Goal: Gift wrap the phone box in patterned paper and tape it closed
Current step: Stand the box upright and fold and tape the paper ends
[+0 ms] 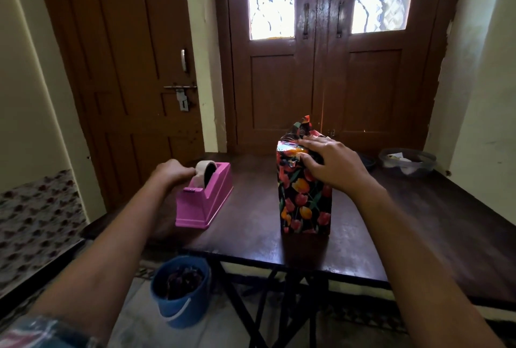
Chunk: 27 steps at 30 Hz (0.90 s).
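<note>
Head, 1 wrapped box [304, 202], 1 dispenser [206, 204], L hand [173, 173], R hand [332, 164]

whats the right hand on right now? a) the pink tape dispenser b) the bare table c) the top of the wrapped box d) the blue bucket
c: the right hand rests on the folded top of the wrapped box, while the left hand is over at the pink tape dispenser.
</note>
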Tool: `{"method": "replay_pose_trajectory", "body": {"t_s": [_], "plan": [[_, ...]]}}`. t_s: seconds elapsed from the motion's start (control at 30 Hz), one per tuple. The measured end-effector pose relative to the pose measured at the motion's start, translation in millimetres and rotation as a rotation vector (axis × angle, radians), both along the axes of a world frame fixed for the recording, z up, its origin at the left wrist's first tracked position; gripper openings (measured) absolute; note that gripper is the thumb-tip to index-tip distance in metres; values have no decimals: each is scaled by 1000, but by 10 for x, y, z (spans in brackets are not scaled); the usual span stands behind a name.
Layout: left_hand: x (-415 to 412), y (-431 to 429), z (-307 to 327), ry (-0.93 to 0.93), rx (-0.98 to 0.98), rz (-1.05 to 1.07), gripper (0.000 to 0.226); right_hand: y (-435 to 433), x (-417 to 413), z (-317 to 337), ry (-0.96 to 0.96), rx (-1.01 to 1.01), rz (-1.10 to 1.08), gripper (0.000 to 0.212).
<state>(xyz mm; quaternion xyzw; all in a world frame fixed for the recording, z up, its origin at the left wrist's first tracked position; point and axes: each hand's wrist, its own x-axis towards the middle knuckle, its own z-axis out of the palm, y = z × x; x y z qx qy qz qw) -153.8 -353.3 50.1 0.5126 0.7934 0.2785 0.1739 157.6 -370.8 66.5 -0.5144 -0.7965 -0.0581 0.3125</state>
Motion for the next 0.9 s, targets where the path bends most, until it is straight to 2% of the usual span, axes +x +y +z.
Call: {"method": "replay_pose_trajectory", "body": {"t_s": [0.13,0.27,0.37,0.47,0.63,0.83,0.9], "plan": [[21,-51,-104,-371,-78,6,37,-16,-11,-17,18,6,-3,45],[111,-86,-47,-488,-101,44,27,-8,-5,-28,24,12,-10,45],[115,-108,15,-590,-102,87,30,-8,-3,-46,26,17,-9,44],[111,-94,43,-728,-26,97,35,-2,-9,-48,32,22,-12,44],[104,-128,-76,-842,132,107,39,-5,-6,-60,34,24,-15,45],[21,-175,-464,-931,349,164,29,16,-18,-15,9,-13,-41,47],[16,-201,-566,-986,372,178,14,35,-23,13,5,-43,-49,48]]}}
